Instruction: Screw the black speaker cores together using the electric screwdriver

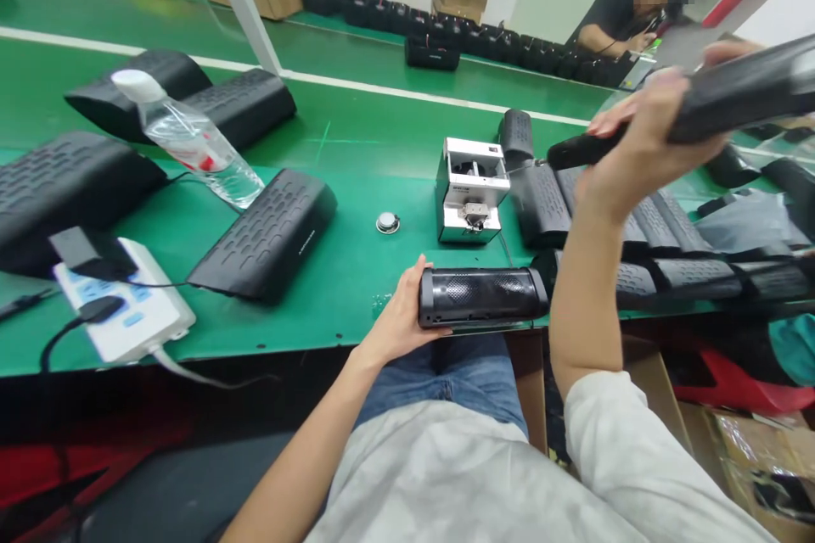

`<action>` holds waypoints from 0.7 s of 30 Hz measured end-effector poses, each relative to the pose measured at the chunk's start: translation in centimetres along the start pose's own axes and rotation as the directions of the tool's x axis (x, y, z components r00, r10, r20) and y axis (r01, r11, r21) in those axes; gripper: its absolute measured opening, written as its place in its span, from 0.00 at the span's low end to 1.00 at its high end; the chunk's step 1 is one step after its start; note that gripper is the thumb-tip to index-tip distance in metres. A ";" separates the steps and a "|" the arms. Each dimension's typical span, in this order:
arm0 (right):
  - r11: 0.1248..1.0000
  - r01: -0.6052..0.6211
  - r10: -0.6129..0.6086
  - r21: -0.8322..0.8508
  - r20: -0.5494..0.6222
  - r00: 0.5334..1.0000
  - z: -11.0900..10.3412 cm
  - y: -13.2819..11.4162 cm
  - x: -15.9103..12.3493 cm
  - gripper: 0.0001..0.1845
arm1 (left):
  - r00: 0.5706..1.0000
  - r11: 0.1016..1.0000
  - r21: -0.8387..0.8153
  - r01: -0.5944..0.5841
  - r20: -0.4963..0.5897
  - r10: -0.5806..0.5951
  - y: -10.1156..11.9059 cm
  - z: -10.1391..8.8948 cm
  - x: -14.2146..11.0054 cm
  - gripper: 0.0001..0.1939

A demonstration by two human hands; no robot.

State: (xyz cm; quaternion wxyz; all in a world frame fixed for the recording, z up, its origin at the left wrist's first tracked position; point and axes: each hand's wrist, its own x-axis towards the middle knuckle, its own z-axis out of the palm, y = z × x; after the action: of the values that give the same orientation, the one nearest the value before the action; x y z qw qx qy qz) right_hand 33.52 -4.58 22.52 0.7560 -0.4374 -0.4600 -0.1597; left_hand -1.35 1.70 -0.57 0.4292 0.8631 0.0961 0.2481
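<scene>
My left hand (404,305) is closed round the left end of a black speaker housing (484,297) with a perforated grille, which lies at the table's front edge. My right hand (646,131) is raised on the right, wrapped round a black electric screwdriver (719,102). Its narrow end points left, towards a silver screw feeder (472,191) standing behind the housing; whether the bit touches the feeder I cannot tell. A small round metal part (388,223) lies on the green table (356,153) left of the feeder.
Black speaker housings (267,233) lie on the left near a water bottle (191,140) and a white power strip (127,305). More housings (637,225) fill the right side. Behind the white line stands a row of black units (433,51). A person (617,17) works at the far right.
</scene>
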 end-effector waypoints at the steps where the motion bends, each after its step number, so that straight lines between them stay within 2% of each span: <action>1: 0.998 0.059 -0.059 0.022 -0.008 0.998 -0.2 -0.1 0.1 0.16 | 1.000 1.000 -0.003 0.000 0.003 0.000 0.0 0.0 0.0 0.84; 3: 0.988 0.135 -0.132 0.073 -0.047 0.990 0.3 -0.1 0.0 0.20 | 1.000 1.000 -0.013 0.011 0.002 -0.011 -0.1 0.1 0.0 0.82; 7: 0.994 -0.012 0.013 0.110 -0.012 1.000 3.9 0.9 -1.6 0.25 | 0.999 0.999 -0.034 0.042 0.002 -0.042 0.1 0.0 0.1 0.76; 10: 0.992 -0.127 0.126 0.012 0.014 0.992 6.0 1.7 -2.5 0.39 | 0.998 0.997 -0.045 0.065 0.008 -0.064 0.3 -0.1 0.3 0.72; 13: 0.971 -0.192 0.205 -0.140 0.082 0.975 6.7 2.0 -2.5 0.49 | 0.997 0.996 -0.044 0.076 0.006 -0.076 0.3 -0.2 0.4 0.71; 17: 0.950 -0.227 0.256 -0.214 0.120 0.959 6.6 1.8 -2.2 0.43 | 0.998 0.998 -0.040 0.058 -0.010 -0.059 0.2 -0.1 0.5 0.70; 21: 0.963 -0.214 0.231 -0.164 0.091 0.969 6.1 0.8 -2.3 0.41 | 0.999 0.999 -0.038 0.029 -0.015 -0.030 0.1 0.1 0.7 0.70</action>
State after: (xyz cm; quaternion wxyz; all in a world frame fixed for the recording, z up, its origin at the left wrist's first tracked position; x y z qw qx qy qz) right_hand 29.46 0.38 21.42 0.7070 -0.5512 -0.4349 -0.0842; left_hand -0.72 1.80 -0.35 0.4484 0.8513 0.1075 0.2503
